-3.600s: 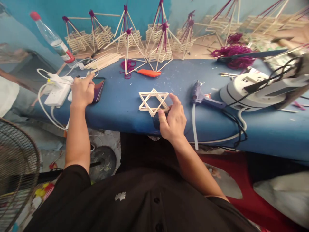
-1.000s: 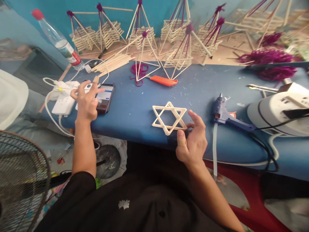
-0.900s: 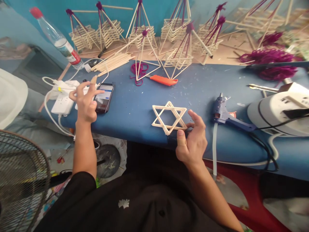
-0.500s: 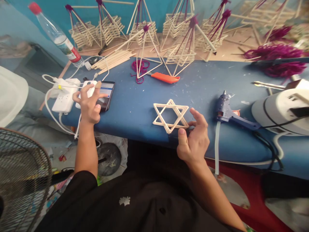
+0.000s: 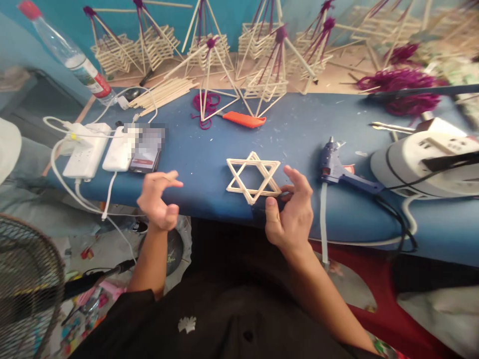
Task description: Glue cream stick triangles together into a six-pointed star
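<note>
A six-pointed star frame of thin wooden sticks [image 5: 253, 178] lies on the blue work surface [image 5: 202, 164] in front of me. Close by its right side is my right hand [image 5: 292, 209], thumb and fingers apart, with the fingertips near the star's lower right corner; whether they touch it I cannot tell. My left hand [image 5: 158, 200] hovers at the surface's front edge with curved, spread fingers and nothing in them. Just beyond it lies a phone [image 5: 146, 152], its upper part blurred out. A blue glue gun [image 5: 333, 164] with a glue stick in it rests right of my right hand.
Several stick-and-yarn frames [image 5: 209, 55] stand along the back. Loose sticks [image 5: 164, 93], an orange cutter [image 5: 244, 119] and purple yarn [image 5: 404, 87] lie before them. White power strips [image 5: 88, 149] with cables are at left, a round white power outlet [image 5: 426, 164] at right. A fan [image 5: 30, 284] stands lower left.
My left hand has drawn back from the phone, toward me and to the right. My right hand stays beside the star. The whole view has shifted slightly.
</note>
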`<action>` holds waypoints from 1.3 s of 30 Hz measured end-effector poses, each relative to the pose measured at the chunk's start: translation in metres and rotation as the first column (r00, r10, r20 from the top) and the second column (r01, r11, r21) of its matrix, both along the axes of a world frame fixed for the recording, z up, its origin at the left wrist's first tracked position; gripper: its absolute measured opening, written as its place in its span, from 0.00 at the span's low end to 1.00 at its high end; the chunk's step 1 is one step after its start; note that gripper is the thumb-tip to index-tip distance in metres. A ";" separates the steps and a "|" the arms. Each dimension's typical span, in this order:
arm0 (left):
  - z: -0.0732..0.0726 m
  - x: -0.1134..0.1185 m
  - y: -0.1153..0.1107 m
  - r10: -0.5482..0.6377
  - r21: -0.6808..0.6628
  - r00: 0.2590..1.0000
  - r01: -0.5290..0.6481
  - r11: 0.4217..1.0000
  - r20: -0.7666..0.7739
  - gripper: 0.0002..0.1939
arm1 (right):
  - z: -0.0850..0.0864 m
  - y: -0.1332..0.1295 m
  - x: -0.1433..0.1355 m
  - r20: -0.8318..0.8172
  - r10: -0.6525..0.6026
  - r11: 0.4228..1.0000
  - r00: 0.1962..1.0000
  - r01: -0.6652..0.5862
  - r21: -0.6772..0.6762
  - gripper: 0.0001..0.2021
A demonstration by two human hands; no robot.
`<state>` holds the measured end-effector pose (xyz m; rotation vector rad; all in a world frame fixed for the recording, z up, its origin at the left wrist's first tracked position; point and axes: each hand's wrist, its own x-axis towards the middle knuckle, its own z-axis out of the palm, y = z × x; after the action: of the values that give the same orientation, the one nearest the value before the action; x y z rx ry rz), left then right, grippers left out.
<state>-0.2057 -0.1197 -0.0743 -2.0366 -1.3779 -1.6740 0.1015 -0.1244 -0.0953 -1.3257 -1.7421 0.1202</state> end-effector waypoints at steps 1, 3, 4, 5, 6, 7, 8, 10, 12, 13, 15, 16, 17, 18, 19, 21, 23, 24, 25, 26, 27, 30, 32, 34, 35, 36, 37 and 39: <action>-0.002 0.015 -0.004 -0.055 -0.037 0.998 0.055 0.998 -0.011 0.29 | 0.002 0.000 0.002 0.000 0.016 1.000 1.000 -0.016 -0.001 0.34; -0.002 0.038 -0.007 -0.190 -0.176 0.980 0.178 0.968 -0.055 0.28 | 0.006 0.000 0.006 -0.003 0.050 0.998 0.999 -0.050 -0.027 0.32; 0.000 0.047 -0.006 -0.220 -0.232 0.971 0.195 0.953 -0.089 0.29 | 0.009 0.000 0.009 -0.010 0.063 0.997 0.998 -0.063 -0.052 0.31; 0.003 0.055 -0.004 -0.230 -0.283 0.965 0.189 0.940 -0.123 0.32 | 0.012 0.001 0.011 -0.022 0.070 0.994 0.997 -0.072 -0.083 0.30; 0.007 0.061 -0.001 -0.233 -0.326 0.960 0.173 0.929 -0.155 0.36 | 0.015 0.002 0.013 -0.036 0.076 0.990 0.996 -0.080 -0.116 0.29; 0.011 0.066 0.002 -0.236 -0.363 0.954 0.158 0.918 -0.182 0.40 | 0.017 0.003 0.014 -0.050 0.081 0.985 0.995 -0.087 -0.146 0.29; 0.015 0.070 0.005 -0.234 -0.396 0.951 0.139 0.908 -0.203 0.45 | 0.019 0.004 0.015 -0.061 0.081 0.981 0.995 -0.090 -0.174 0.29; 0.021 0.078 0.010 -0.212 -0.458 0.946 0.080 0.885 -0.245 0.55 | 0.022 0.009 0.015 -0.075 0.068 0.972 0.995 -0.083 -0.220 0.29; 0.024 0.085 0.013 -0.173 -0.509 0.941 0.001 0.860 -0.290 0.63 | 0.023 0.014 0.014 -0.088 0.055 0.964 0.995 -0.076 -0.254 0.32; 0.025 0.088 0.013 -0.154 -0.527 0.939 -0.034 0.849 -0.309 0.65 | 0.023 0.017 0.013 -0.095 0.049 0.962 0.994 -0.073 -0.265 0.33; 0.025 0.092 0.014 -0.127 -0.545 0.936 -0.078 0.835 -0.328 0.67 | 0.023 0.022 0.012 -0.106 0.044 0.959 0.993 -0.072 -0.276 0.34; 0.025 0.094 0.013 -0.117 -0.550 0.937 -0.089 0.831 -0.328 0.68 | 0.023 0.024 0.011 -0.108 0.042 0.957 0.993 -0.071 -0.281 0.34; 0.025 0.095 0.013 -0.107 -0.554 0.940 -0.098 0.827 -0.325 0.69 | 0.023 0.026 0.011 -0.106 0.039 0.955 0.994 -0.069 -0.289 0.34; 0.025 0.096 0.013 -0.096 -0.557 0.943 -0.105 0.824 -0.319 0.69 | 0.023 0.028 0.011 -0.100 0.039 0.951 0.994 -0.068 -0.301 0.33; 0.024 0.097 0.013 -0.085 -0.558 0.946 -0.110 0.822 -0.312 0.69 | 0.023 0.028 0.010 -0.092 0.040 0.946 0.995 -0.067 -0.316 0.33; 0.023 0.097 0.011 -0.071 -0.549 0.952 -0.110 0.828 -0.298 0.68 | 0.024 0.029 0.009 -0.080 0.036 0.940 0.996 -0.061 -0.335 0.33; 0.021 0.094 0.010 -0.079 -0.508 0.961 -0.070 0.859 -0.266 0.66 | 0.024 0.027 0.008 -0.085 0.026 0.944 0.996 -0.053 -0.325 0.32; 0.019 0.092 0.009 -0.088 -0.479 0.966 -0.040 0.877 -0.241 0.64 | 0.024 0.026 0.008 -0.098 0.024 0.949 0.995 -0.053 -0.311 0.30; 0.017 0.089 0.007 -0.093 -0.448 0.972 -0.013 0.894 -0.214 0.62 | 0.024 0.025 0.008 -0.119 0.025 0.953 0.993 -0.059 -0.296 0.29; 0.015 0.085 0.006 -0.091 -0.420 0.979 0.005 0.907 -0.185 0.59 | 0.024 0.023 0.008 -0.148 0.029 0.956 0.989 -0.070 -0.284 0.28; 0.013 0.081 0.004 -0.078 -0.398 0.985 0.009 0.917 -0.156 0.56 | 0.024 0.022 0.008 -0.177 0.035 0.958 0.984 -0.083 -0.275 0.28; 0.006 0.070 -0.001 0.025 -0.318 0.997 -0.046 0.947 -0.070 0.38 | 0.023 0.019 0.009 -0.211 0.050 0.962 0.976 -0.104 -0.253 0.24; 0.003 0.065 -0.003 0.071 -0.245 0.997 -0.073 0.967 -0.019 0.18 | 0.023 0.018 0.010 -0.176 0.054 0.971 0.983 -0.093 -0.218 0.19; 0.001 0.064 -0.006 0.042 -0.200 0.999 -0.039 0.979 0.007 0.04 | 0.024 0.019 0.009 -0.143 0.044 0.978 0.989 -0.071 -0.195 0.15; 0.000 0.065 -0.007 0.010 -0.193 1.000 -0.009 0.981 0.007 0.02 | 0.024 0.020 0.009 -0.137 0.036 0.979 0.990 -0.062 -0.195 0.14; 0.000 0.066 -0.007 -0.016 -0.194 1.000 0.017 0.981 0.006 0.03 | 0.025 0.020 0.008 -0.139 0.028 0.978 0.990 -0.056 -0.201 0.14; -0.001 0.068 -0.008 -0.031 -0.200 1.000 0.032 0.979 0.006 0.04 | 0.026 0.020 0.007 -0.144 0.024 0.977 0.989 -0.054 -0.208 0.14; -0.003 0.072 -0.008 -0.021 -0.219 1.000 0.022 0.975 0.007 0.08 | 0.027 0.020 0.006 -0.159 0.024 0.975 0.987 -0.058 -0.213 0.12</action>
<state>-0.1337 -0.1278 -0.0776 -2.1702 -1.6122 -1.5988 0.1074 -0.1045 -0.0678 -1.3964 -1.6596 0.4374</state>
